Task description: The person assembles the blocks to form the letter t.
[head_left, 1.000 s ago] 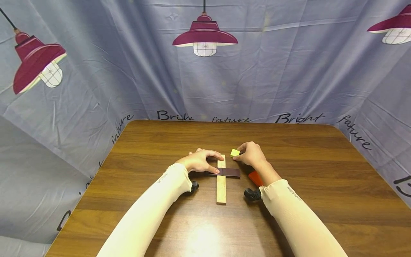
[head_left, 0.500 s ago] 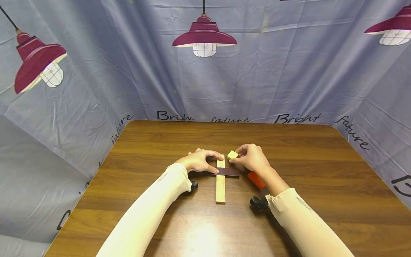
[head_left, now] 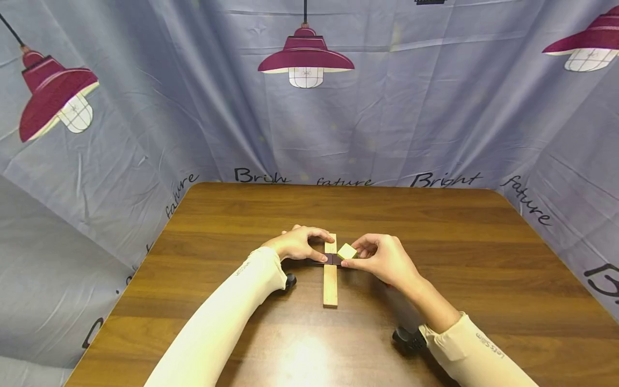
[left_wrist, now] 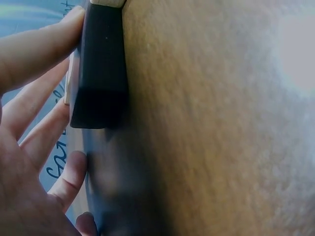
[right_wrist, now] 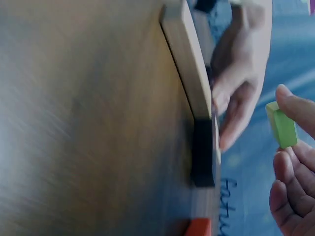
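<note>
A small yellow-green block (head_left: 347, 251) is held above the table between the thumb and fingers of my right hand (head_left: 389, 262); in the right wrist view, the block (right_wrist: 283, 125) shows its green side. Beneath it, dark blocks (head_left: 331, 259) cross a pale wooden strip (head_left: 330, 287) whose near and far parts lie on the table. My left hand (head_left: 296, 243) rests at this cross from the left. Its thumb touches the dark block (left_wrist: 103, 64), and its forefinger touches the far pale piece (head_left: 330, 246). The left end of the dark arm is hidden by that hand.
A red block (right_wrist: 198, 227) lies on the table to the right of the cross, mostly hidden below my right hand in the head view. The brown wooden table (head_left: 232, 215) ends at a grey-blue curtain (head_left: 217, 107). Black wrist cameras (head_left: 408, 339) sit under the sleeves.
My right hand has carried the yellow-green block nearer to me and slightly left, to above the dark right arm of the cross. The left hand has stayed in place.
</note>
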The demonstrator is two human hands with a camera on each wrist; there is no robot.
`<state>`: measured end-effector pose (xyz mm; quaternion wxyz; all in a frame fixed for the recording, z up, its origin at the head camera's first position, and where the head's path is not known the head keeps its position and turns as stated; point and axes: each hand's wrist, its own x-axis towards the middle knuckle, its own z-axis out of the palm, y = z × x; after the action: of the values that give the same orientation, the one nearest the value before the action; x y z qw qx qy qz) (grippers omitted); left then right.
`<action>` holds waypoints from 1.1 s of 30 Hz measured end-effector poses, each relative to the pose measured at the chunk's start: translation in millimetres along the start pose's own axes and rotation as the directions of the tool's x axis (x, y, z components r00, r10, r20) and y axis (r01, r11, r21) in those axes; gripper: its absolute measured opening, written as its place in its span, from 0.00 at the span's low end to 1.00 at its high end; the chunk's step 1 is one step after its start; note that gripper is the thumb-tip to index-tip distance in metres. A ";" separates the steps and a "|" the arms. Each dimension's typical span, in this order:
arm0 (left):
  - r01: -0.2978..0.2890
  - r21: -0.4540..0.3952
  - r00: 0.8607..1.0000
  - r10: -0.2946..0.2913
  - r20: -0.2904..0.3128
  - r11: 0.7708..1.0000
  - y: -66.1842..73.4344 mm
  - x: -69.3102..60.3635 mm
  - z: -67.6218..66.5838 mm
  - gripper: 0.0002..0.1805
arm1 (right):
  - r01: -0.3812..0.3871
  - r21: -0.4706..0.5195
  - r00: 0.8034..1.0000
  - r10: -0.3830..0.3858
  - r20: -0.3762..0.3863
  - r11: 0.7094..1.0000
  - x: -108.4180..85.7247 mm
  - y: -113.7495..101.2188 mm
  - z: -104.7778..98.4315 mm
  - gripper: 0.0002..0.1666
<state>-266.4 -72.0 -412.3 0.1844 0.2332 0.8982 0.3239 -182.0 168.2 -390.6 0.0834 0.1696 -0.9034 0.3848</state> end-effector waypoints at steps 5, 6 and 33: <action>-0.012 0.007 1.000 0.012 0.003 1.000 -1.4 0.0 1.5 0.26 | 0.024 0.054 0.996 -0.028 0.080 0.998 -27.6 -8.9 7.4 0.20; -0.016 0.008 1.000 0.016 0.003 1.000 -1.2 0.1 1.4 0.26 | 0.021 0.059 0.995 -0.026 0.098 0.998 -33.0 -10.2 8.7 0.20; -0.003 -0.011 1.000 0.003 0.004 1.000 -2.1 -2.5 1.8 0.26 | 0.060 -0.082 0.965 -0.037 0.260 0.995 -73.7 -37.1 41.3 0.26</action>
<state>-264.1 -73.9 -414.6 0.1870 0.2342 0.8957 0.3285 -100.7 132.2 -415.0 -0.0180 0.2363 -0.9185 0.3166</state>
